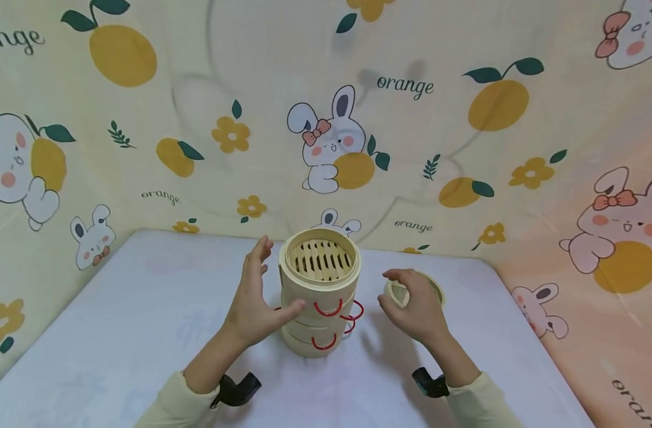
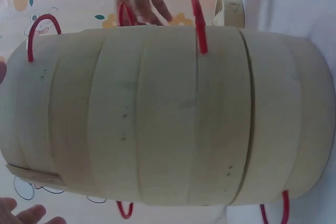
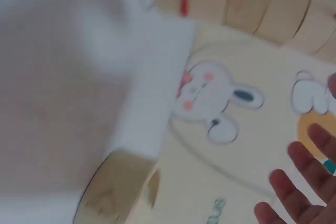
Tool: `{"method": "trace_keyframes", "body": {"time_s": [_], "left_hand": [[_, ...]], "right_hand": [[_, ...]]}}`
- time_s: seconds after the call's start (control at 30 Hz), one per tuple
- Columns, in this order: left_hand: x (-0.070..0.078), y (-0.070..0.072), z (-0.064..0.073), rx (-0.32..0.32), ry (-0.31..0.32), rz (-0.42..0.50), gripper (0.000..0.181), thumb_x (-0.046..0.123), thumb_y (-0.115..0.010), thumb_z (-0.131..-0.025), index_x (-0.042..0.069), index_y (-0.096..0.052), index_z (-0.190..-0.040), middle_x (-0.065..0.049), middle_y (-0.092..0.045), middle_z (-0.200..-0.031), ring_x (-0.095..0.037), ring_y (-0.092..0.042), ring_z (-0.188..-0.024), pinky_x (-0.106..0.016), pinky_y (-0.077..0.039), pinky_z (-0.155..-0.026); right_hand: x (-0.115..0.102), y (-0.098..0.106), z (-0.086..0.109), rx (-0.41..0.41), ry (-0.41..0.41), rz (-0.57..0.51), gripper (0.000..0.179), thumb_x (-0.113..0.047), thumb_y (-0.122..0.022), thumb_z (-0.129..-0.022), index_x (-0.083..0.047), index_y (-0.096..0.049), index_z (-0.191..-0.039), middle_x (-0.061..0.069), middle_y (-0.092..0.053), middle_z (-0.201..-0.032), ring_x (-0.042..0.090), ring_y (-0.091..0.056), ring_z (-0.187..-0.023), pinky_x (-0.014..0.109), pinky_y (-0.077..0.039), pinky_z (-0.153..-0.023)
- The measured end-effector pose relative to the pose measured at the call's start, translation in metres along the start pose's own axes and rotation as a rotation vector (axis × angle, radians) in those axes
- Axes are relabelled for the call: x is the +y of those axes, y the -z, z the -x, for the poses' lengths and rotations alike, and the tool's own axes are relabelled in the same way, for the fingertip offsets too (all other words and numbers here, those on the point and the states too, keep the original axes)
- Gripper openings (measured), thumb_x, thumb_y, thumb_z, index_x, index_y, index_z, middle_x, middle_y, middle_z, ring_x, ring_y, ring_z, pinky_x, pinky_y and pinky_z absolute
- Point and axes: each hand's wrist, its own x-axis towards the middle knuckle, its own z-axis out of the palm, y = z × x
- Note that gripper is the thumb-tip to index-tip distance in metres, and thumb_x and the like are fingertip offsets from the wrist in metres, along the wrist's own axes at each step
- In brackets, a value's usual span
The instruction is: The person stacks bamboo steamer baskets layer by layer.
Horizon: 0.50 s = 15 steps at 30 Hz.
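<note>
A tall stack of round bamboo steamer baskets point(image 1: 319, 326) stands upright in the middle of the table, with red loop handles on its sides. The slatted floor of the top basket point(image 1: 320, 260) faces up. My left hand point(image 1: 256, 303) is at the stack's left side, fingers spread and thumb toward its front; whether it touches cannot be told. In the left wrist view the stack point(image 2: 168, 114) fills the frame. My right hand point(image 1: 416, 303) hovers with parted fingers over a smaller round bamboo piece point(image 3: 113, 190), partly hidden by the hand in the head view.
The white tabletop point(image 1: 144, 333) carries the stack and the round piece to its right. Behind the table hangs a cloth point(image 1: 272, 172) printed with rabbits and oranges. Black wrist straps point(image 1: 239, 390) sit at both cuffs.
</note>
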Motion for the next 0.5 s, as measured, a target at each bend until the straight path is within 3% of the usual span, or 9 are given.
{"method": "trace_keyframes", "body": {"time_s": [0.23, 0.5], "left_hand": [[-0.005, -0.008, -0.004, -0.038, 0.113, 0.084, 0.11, 0.029, -0.083, -0.069, 0.014, -0.014, -0.154, -0.009, -0.026, -0.154, -0.031, -0.03, -0.142, -0.05, -0.034, -0.112], [-0.007, -0.014, -0.007, -0.069, 0.157, 0.153, 0.113, 0.028, -0.085, -0.066, 0.014, -0.015, -0.153, -0.005, -0.027, -0.154, -0.027, -0.036, -0.138, -0.047, -0.034, -0.112]], "right_hand": [[0.024, -0.002, 0.005, -0.138, -0.032, 0.182, 0.03, -0.019, -0.074, -0.072, -0.008, -0.069, -0.099, 0.007, -0.068, -0.092, 0.024, -0.062, -0.088, 0.042, -0.05, -0.077], [0.039, -0.008, 0.01, -0.27, -0.109, 0.288, 0.026, -0.02, -0.072, -0.074, -0.01, -0.068, -0.098, 0.006, -0.067, -0.086, 0.022, -0.06, -0.079, 0.04, -0.049, -0.066]]}}
